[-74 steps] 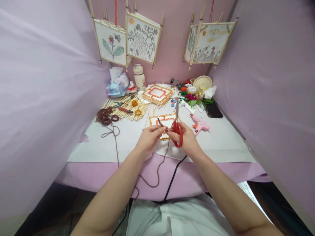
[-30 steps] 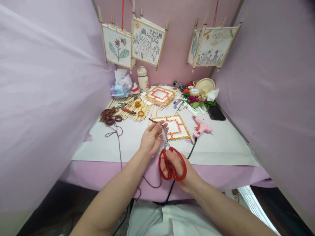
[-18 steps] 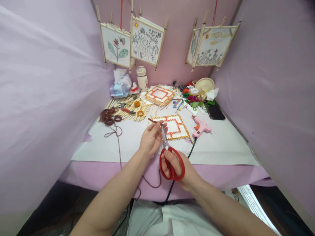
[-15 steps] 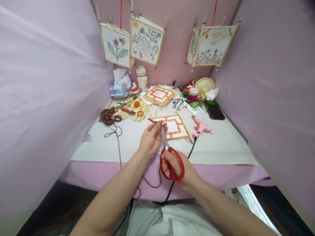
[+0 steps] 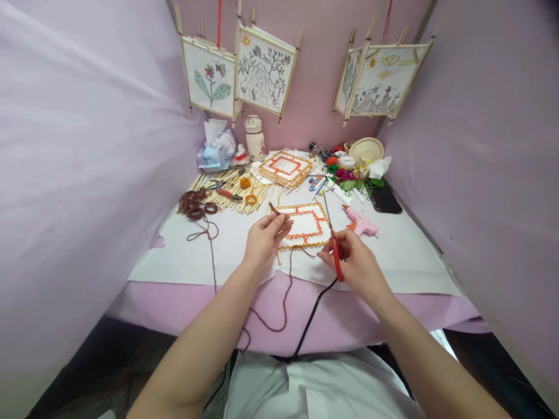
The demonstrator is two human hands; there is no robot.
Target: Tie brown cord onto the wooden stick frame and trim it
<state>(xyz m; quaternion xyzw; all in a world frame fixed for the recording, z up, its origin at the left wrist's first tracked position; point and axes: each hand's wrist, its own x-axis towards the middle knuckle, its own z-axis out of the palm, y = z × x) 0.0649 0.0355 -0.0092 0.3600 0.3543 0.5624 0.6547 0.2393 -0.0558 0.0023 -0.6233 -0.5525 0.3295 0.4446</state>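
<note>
Pinched in the fingertips of my left hand is a short bunch of brown yarn. My right hand grips red-handled scissors, turned edge-on with the blades pointing away from me. Beneath and between my hands lies a stick-framed panel trimmed with wavy yellow and orange cord. A long brown strand trails over the table's front edge, its loose end by the panel's near side. My left palm is hidden from view.
A pink glue gun lies right of the panel, its black cord running off the front. Brown yarn coils, pliers and sticks are at left. Behind are a second panel and a bottle; a phone lies right.
My right hand has moved right with the scissors, away from my left hand. The long brown strand's end now lies on the table. My left hand still holds the brown bunch.
</note>
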